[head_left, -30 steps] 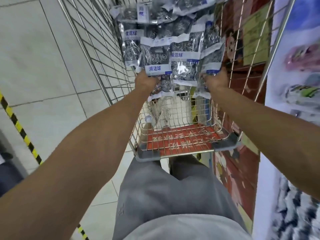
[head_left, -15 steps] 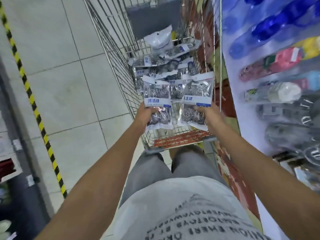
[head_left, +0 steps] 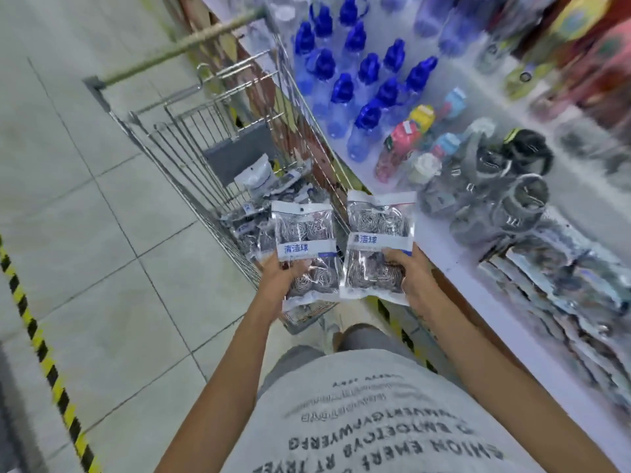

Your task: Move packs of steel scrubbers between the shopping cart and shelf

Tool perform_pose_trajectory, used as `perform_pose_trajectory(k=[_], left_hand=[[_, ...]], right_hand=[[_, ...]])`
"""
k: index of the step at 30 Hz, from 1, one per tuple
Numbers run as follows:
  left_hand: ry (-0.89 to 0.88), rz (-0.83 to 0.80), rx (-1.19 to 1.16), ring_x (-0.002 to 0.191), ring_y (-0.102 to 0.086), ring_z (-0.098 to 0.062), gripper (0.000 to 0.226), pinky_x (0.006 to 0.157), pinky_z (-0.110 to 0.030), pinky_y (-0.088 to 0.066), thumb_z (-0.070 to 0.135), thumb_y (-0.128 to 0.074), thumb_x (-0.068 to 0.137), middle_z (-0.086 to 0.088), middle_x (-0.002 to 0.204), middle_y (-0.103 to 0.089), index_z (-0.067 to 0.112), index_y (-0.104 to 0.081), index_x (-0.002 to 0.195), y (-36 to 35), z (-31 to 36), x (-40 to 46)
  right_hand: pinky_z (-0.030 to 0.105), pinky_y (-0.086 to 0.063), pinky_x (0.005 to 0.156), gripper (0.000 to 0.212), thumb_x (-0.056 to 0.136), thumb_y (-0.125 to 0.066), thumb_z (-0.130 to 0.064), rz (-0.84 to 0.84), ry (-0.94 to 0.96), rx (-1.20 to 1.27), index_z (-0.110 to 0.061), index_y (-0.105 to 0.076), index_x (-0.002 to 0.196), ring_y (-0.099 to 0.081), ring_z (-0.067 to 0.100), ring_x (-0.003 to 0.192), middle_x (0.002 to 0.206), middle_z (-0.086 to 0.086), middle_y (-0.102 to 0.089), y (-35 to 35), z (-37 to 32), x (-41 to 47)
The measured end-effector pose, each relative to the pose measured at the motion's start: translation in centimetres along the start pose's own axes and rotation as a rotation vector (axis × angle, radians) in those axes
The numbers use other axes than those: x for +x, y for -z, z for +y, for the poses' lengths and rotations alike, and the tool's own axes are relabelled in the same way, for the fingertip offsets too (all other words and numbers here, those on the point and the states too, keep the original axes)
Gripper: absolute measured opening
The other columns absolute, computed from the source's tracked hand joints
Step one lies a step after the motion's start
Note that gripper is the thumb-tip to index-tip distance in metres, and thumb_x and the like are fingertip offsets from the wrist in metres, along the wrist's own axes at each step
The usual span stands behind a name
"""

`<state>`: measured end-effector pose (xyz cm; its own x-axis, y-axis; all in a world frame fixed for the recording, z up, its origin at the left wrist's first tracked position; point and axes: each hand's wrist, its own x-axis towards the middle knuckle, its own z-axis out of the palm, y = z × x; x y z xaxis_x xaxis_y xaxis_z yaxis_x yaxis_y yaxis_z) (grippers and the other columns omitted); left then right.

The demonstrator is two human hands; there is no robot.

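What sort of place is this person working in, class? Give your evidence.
Most likely a shop aisle: a wire shopping cart holding packaged goods, a white display shelf lined with blue-capped bottles, and identical retail scrubber packs in hand.

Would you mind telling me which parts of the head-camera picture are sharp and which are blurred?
In the head view, the two clear plastic packs of steel scrubbers, one in the left hand and one in the right hand, are fairly sharp, their blue label text legible; the white shelf at far right smears with motion blur; the wire shopping cart bows from wide-angle distortion.
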<state>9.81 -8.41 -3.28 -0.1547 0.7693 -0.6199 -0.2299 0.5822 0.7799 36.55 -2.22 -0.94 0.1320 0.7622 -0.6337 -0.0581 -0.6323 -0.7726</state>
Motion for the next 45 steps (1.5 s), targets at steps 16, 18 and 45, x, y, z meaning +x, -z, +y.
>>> perform_pose_trajectory(k=[16,18,45], left_hand=[[0.069,-0.336,0.189,0.114,-0.065,-0.018,0.050,0.068,-0.035,-0.064,0.034,-0.092,0.063,0.010,0.116,-0.075,0.040,-0.074,0.109,-13.3,-2.1,-6.0],[0.053,-0.395,0.246,0.120,-0.064,-0.018,0.056,0.078,-0.037,-0.063,0.038,-0.091,0.066,0.009,0.123,-0.074,0.039,-0.071,0.118,-15.7,-2.5,-6.5],[0.081,-0.552,0.439,0.096,-0.077,-0.015,0.040,0.074,-0.024,-0.061,0.002,-0.080,0.084,-0.007,0.112,-0.079,0.012,-0.068,0.121,-45.9,-3.6,-5.3]], right_hand=[[0.023,-0.048,0.045,0.035,0.082,-0.084,-0.026,0.317,0.015,0.462,-0.018,-0.072,0.114,-0.067,0.011,0.072,0.082,-0.007,-0.076,16.2,6.5,-11.9],[0.020,-0.043,0.038,0.036,0.085,-0.082,-0.025,0.362,0.019,0.508,-0.016,-0.070,0.117,-0.067,0.005,0.064,0.077,-0.010,-0.074,18.6,7.3,-12.7],[0.020,-0.042,0.040,0.038,0.087,-0.081,-0.023,0.489,-0.081,0.586,-0.019,-0.064,0.122,-0.057,0.002,0.049,0.094,-0.001,-0.070,45.7,8.1,-8.3]])
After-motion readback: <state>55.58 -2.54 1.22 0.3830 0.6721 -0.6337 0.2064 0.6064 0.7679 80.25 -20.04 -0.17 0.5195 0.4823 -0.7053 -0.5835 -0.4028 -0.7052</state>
